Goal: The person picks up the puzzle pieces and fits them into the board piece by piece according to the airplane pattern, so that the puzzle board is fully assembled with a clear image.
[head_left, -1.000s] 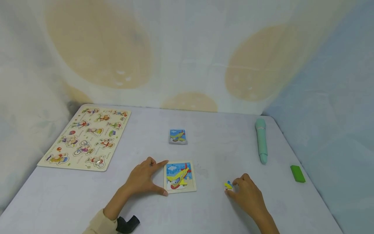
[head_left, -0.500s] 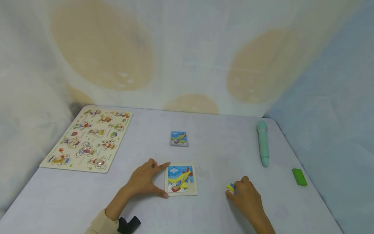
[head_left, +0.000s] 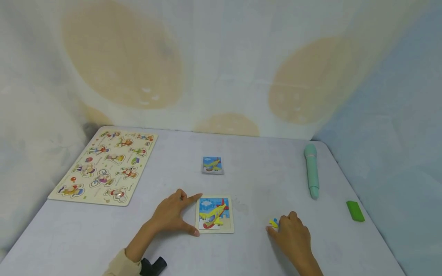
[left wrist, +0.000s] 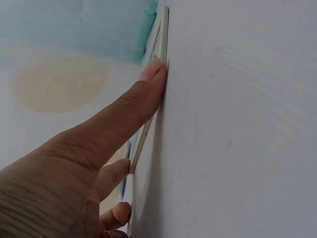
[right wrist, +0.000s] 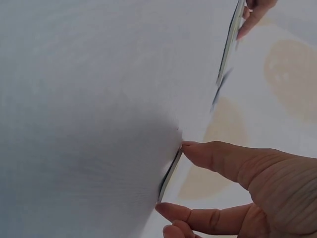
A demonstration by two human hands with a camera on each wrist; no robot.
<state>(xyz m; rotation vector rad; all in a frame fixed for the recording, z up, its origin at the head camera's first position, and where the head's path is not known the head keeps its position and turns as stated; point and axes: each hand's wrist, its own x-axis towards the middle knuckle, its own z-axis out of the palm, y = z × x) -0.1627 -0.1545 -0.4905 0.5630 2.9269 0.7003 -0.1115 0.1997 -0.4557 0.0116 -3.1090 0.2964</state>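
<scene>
A square wooden jigsaw puzzle with a yellow airplane on blue lies in front of the person; bare wood shows at its lower right. The left hand spreads its thumb and index finger to the puzzle's two left corners, fingertips at the frame's edge. To the right, the right hand pinches a small yellow, blue and white puzzle piece by its edges between thumb and index finger. The right wrist view shows this piece edge-on, close over the tabletop. Part of the piece is hidden behind the fingers in the head view.
A small airplane picture tile lies beyond the puzzle. A large peg puzzle board is at the left. A mint-green toy microphone and a green block lie at the right. A black object is beside the left sleeve.
The right hand has turned slightly around the puzzle piece, and its fingers now cover more of it. The left hand stays at the puzzle frame. The whole view has shifted a little.
</scene>
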